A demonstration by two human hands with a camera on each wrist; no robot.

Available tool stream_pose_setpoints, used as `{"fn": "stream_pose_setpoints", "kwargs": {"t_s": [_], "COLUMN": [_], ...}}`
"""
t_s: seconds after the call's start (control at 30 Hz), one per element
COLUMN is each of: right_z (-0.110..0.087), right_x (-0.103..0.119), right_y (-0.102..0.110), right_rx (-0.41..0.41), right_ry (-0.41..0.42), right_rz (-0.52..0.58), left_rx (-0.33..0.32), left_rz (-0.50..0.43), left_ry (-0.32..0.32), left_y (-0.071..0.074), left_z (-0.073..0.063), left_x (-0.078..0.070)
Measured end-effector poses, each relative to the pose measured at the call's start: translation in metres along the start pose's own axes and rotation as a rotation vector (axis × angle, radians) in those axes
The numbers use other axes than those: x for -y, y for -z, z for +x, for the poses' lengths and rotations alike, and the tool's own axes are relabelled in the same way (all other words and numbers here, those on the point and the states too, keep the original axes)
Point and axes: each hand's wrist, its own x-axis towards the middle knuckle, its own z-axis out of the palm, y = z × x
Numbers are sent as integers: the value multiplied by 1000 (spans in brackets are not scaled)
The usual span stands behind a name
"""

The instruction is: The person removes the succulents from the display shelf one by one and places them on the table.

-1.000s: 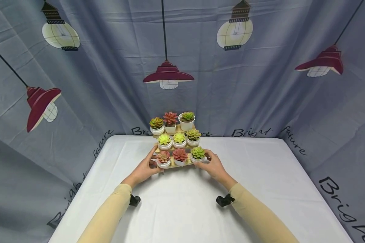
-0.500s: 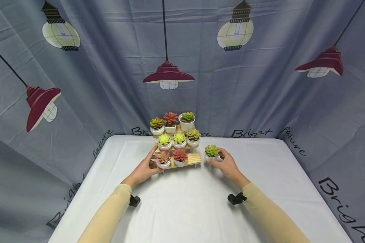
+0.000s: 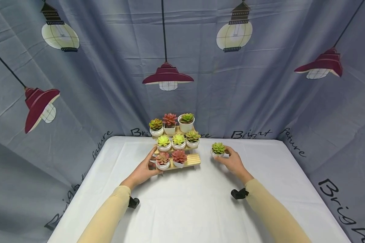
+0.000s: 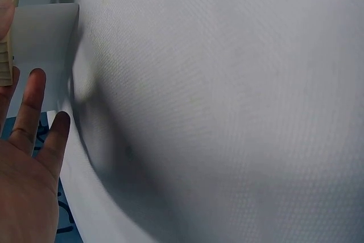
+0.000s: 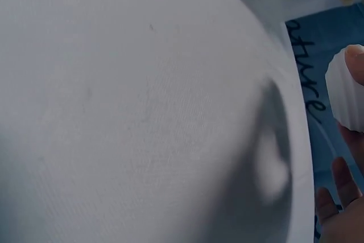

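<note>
Succulent, its green leaves arranged in a pointed rosette, is held by a person's right hand, thumb and fingers pinching its ribbed white pot, to the right of a stepped wooden rack and well apart from it. The left hand grips the rack's left end, thumb at the front corner; the left wrist view shows two fingers extended, off the wood.

Eight more rosettes stand on three tiers: in front, a dusty-pink plant and a red plant, with grooved slats showing at right; in the middle, two lime-yellow plants and an olive-green plant; at the back, a yellow-orange plant, a dark-red plant in a squared pot and a leafy green plant in a taller, tapering one.

Finely woven white cloth covers the table. Creased blue-grey fabric behind carries printed burgundy lamps. Pale-yellow sleeves cover both arms, black devices at the wrists.
</note>
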Motion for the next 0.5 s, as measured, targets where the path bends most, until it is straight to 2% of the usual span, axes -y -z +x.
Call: {"fn": "stream_pose_setpoints", "kwargs": {"t_s": [0.27, 0.5], "right_z": [9, 13], "right_x": [-23, -32], "right_y": [-2, -1], "right_rx": [-12, -22], "right_ry": [-33, -30], "right_rz": [-26, -15], "left_rx": [-8, -13], "left_rz": [13, 8], "left_ry": [0, 7], "left_y": [-2, -2], "left_z": [0, -1], "left_x": [4, 1]}}
